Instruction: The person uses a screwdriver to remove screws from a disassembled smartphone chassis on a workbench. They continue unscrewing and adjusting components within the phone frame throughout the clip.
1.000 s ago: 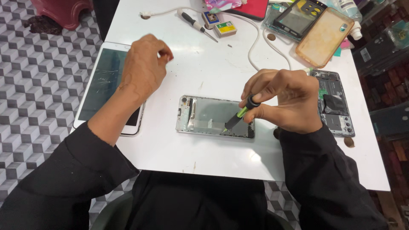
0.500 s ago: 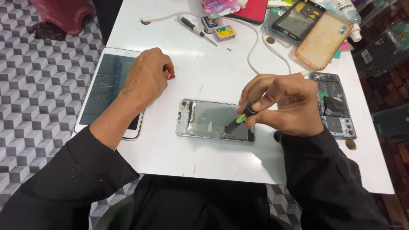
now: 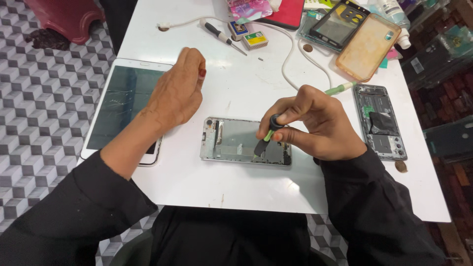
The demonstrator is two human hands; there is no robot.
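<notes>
An opened phone frame [image 3: 231, 142] with bare metal inside lies flat near the front of the white table [image 3: 236, 187]. My right hand [image 3: 315, 123] grips a small black and green screwdriver [image 3: 266, 138], its tip down on the frame's lower right part. My left hand [image 3: 177, 93] hovers or rests left of the frame, fingers together and half curled, holding nothing that I can see. It partly overlaps a white tablet [image 3: 123, 103] with a cracked dark screen.
Another opened phone [image 3: 382, 123] lies at the right, a green tool [image 3: 340, 88] beside it. Farther back are a screwdriver [image 3: 221, 35], a white cable [image 3: 290, 54], two small boxes [image 3: 249, 35], an orange clear case [image 3: 367, 47], a dark case [image 3: 335, 22], and a coin [image 3: 400, 166].
The right hand has tilted the screwdriver and shifted its tip slightly along the frame's right part. The left hand has stayed by the tablet, moving only a little.
</notes>
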